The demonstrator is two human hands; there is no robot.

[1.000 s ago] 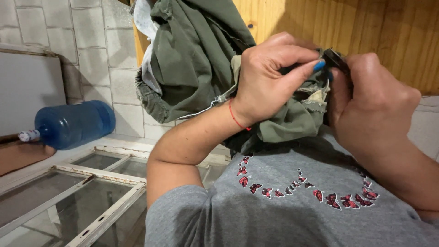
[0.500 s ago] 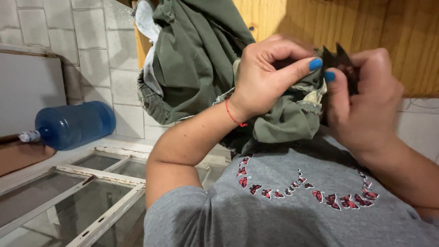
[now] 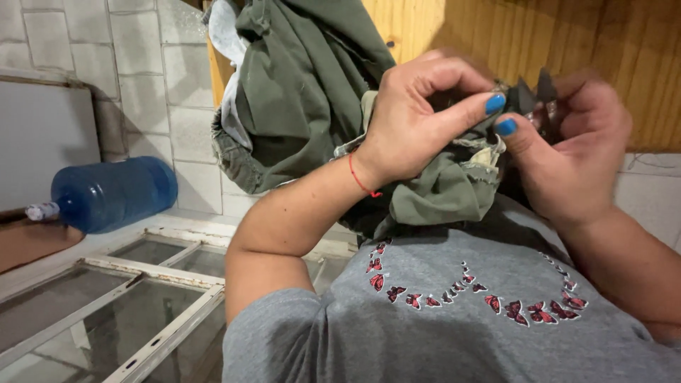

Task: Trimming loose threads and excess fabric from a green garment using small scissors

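One crumpled olive-green garment (image 3: 305,92), frayed hem

above: green garment (image 3: 305,92) crowds | left: bottle (image 3: 106,193), window frame (image 3: 142,298)

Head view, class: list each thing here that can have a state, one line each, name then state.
green garment: hanging, bunched, pinched at its edge by both hands
left hand: closed on the garment
right hand: closed on the garment and a small dark piece, blurred
blue water jug: lying on its side
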